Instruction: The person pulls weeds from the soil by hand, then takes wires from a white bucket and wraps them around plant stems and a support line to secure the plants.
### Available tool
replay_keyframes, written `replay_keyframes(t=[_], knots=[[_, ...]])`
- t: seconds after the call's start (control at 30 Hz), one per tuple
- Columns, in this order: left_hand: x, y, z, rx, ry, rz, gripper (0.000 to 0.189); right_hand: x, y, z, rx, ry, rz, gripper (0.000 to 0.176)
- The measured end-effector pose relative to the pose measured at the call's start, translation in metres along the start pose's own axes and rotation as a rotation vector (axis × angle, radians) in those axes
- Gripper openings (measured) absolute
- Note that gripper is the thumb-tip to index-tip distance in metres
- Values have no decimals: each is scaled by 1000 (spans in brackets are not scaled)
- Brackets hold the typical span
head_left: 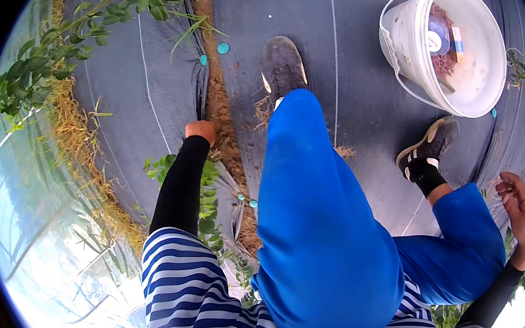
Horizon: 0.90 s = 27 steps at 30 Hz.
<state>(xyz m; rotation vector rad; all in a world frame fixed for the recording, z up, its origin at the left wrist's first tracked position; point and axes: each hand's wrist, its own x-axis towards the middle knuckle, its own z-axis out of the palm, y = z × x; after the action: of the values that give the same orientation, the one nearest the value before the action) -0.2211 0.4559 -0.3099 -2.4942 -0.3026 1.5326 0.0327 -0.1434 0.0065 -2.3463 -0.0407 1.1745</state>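
Observation:
My left hand [200, 132] is closed in a fist at the edge of the black ground cover sheet [176, 77], where its folds gather and run to the fingers. A strip of bare brown soil [230, 148] shows just to the right of this fist. The fingertips of the hand are hidden from above. Off to the right, beside my bent knee, my right hand [519, 210] is raised with loosely curled, parted fingers. Nothing shows clearly in it.
A white bucket [487, 76] with a handle holds reddish-brown strands and a round labelled item [435, 41]. Green discs [223, 48] lie along the soil strip. Leafy branches [35, 69] hang at upper left, dry grass [73, 132] below. My shoes [282, 66] stand on the sheet.

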Motion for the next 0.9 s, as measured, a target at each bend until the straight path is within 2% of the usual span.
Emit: replay_keyframes(t=[0.07,0.13,0.27,0.33,0.37,0.43,0.47,0.53,0.57,0.67,0.7,0.77,0.8,0.83,0.9], knots=[[1,1,-4,3,11,3,18,1,-2,0,-14,2,6,43],[-1,0,-14,48,-63,76,18,1,-2,0,-27,7,8,44],[-11,-2,-26,16,-24,99,15,2,-1,0,-26,-1,-8,46],[-18,0,-41,-294,-81,110,21,1,-2,-1,-40,-9,-13,47],[-18,2,-40,-293,-85,111,21,0,-3,0,-36,-5,-3,48],[-20,7,-42,-563,351,232,32,0,-6,-1,-31,1,1,48],[-21,14,-44,-562,357,229,32,0,-7,-1,-23,-2,-9,49],[-39,45,-50,-1429,328,69,38,-1,-10,-2,-15,-5,-25,49],[-57,63,-53,-1661,202,-45,39,-1,-12,-3,-8,-8,-33,48],[-71,113,-6,-2042,55,-214,34,0,-15,-4,2,-15,-67,47],[-69,119,21,-2048,59,-217,34,-1,-15,-4,8,-17,-81,46],[-64,131,67,-3087,-180,-321,34,0,-17,-2,-1,-3,-73,45],[-66,134,74,-3191,-53,-360,36,-1,-19,-1,-8,9,-60,43],[-69,134,82,-3198,-54,-365,36,-2,-20,-1,-15,6,-60,43],[-67,125,85,-3461,71,-461,38,0,-22,-2,-13,-14,-89,39]])
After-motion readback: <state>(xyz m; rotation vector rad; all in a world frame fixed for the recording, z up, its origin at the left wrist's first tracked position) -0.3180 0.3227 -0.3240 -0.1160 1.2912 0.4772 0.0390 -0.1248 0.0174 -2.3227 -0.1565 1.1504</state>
